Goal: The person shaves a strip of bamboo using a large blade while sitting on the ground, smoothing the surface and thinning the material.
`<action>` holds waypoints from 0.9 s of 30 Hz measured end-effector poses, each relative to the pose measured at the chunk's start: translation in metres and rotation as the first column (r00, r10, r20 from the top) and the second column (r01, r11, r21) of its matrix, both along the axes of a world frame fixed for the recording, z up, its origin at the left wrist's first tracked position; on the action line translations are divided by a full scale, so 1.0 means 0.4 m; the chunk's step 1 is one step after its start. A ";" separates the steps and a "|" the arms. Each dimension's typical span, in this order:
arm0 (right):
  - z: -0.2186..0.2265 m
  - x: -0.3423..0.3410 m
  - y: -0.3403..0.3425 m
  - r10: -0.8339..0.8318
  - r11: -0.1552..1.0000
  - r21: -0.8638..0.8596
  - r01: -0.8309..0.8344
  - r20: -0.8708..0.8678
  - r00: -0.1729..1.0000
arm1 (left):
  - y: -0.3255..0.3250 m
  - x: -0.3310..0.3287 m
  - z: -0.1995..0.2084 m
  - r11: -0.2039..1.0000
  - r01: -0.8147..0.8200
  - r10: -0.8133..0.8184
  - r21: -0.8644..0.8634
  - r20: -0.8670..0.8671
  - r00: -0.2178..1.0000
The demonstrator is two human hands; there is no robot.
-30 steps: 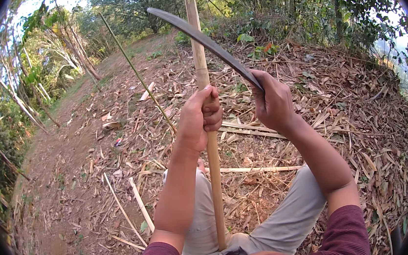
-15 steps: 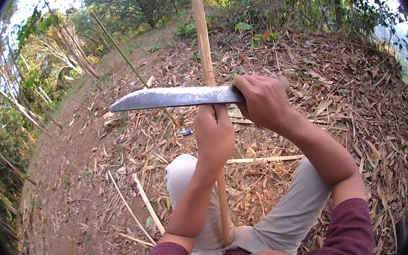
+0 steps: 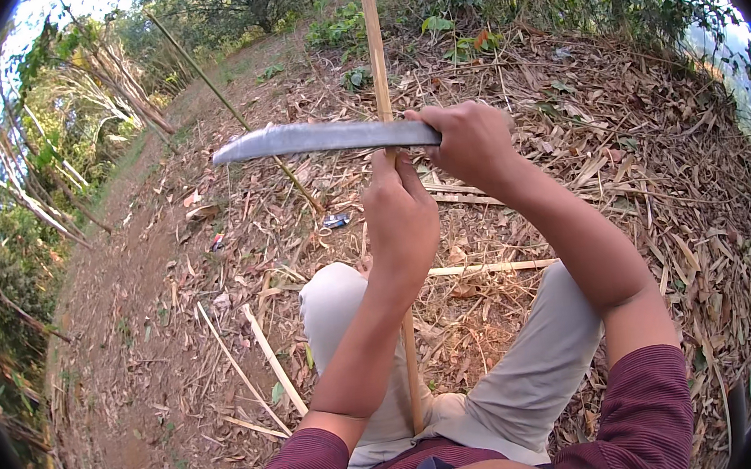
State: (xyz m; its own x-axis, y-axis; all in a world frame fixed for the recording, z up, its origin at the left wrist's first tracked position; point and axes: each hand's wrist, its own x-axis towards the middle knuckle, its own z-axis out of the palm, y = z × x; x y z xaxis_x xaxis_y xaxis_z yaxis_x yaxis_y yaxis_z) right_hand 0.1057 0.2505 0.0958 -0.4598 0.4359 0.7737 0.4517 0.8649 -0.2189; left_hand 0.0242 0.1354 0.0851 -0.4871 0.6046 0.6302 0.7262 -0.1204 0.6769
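In front of me a long bamboo strip runs from my lap up and away past my knees. My left hand is wrapped round it just on the near side of the blade. Closed on the handle of a machete, my right hand hides most of that handle. The broad grey blade lies crosswise against the strip, its tip pointing left. The blade's outline is slightly blurred. Below my left hand the strip shows again and ends near my lap.
Several pale bamboo strips lie on the ground left of my left knee. Another strip lies crosswise between my knees. A thin green pole slants beyond the blade. Dry leaves cover the slope; shrubs stand behind.
The machete and both hands have moved a little farther up the picture, away from me. The blade has turned, showing less of its flat side. Both hands have kept their hold.
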 end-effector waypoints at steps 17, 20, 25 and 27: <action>0.004 0.027 0.045 0.010 0.999 -0.043 -0.009 0.012 1.000 | -0.004 0.030 -0.004 0.998 0.059 -0.056 -0.038 0.079 0.995; 0.026 0.005 0.030 0.027 0.977 0.206 -0.050 0.114 0.993 | 0.006 0.009 -0.019 0.999 0.033 -0.032 0.029 -0.030 0.999; 0.033 -0.023 0.099 -0.095 0.990 -0.096 0.099 0.043 0.995 | 0.018 0.000 -0.026 0.980 -0.112 0.102 -0.165 -0.069 0.992; 0.006 -0.046 0.044 0.007 0.997 -0.071 0.002 0.121 0.993 | 0.019 -0.011 -0.030 0.984 -0.131 0.120 -0.124 -0.097 0.988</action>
State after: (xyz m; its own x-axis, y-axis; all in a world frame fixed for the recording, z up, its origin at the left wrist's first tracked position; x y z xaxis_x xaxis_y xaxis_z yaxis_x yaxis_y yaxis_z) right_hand 0.0875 0.2680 0.0980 -0.5491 0.4863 0.6798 0.4766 0.8503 -0.2234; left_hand 0.0196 0.1429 0.0731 -0.5100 0.6219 0.5943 0.7877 0.0602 0.6131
